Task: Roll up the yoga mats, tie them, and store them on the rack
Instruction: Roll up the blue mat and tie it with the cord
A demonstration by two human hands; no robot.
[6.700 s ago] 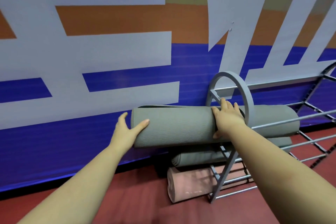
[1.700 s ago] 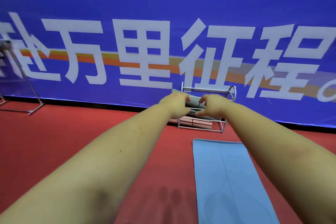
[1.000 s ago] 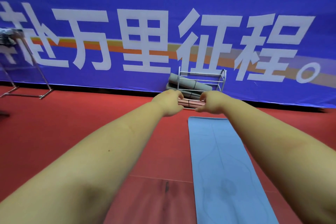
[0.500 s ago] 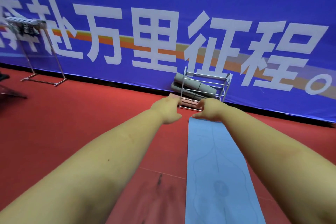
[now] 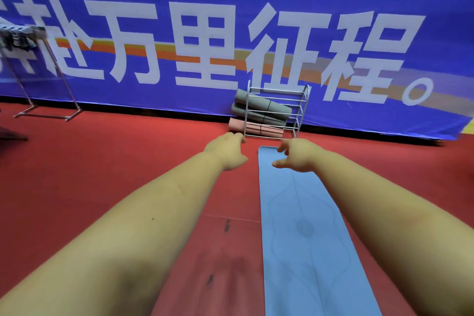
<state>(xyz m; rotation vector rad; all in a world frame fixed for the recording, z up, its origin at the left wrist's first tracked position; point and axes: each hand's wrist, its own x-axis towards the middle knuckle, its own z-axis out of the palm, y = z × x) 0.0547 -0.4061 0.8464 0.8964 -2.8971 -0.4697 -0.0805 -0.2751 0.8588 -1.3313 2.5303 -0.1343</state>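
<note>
A light blue yoga mat lies flat and unrolled on the red floor, running away from me toward the wall. Beyond its far end stands a grey wire rack against the blue banner, with two grey rolled mats on its shelves and a pink rolled mat at the bottom. Both my arms stretch forward. My left hand hovers over the floor left of the mat, fingers loosely curled, holding nothing. My right hand hangs above the mat's far end, fingers loosely spread, empty.
A blue banner with large white characters covers the wall behind the rack. A metal frame stand with dark items on top stands at the far left. Red floor spreads around the mat.
I have let go of the grey mat on the rack and backed away. The rack is now several steps off, and both hands have sunk lower and opened slightly over the blue mat's far end.
</note>
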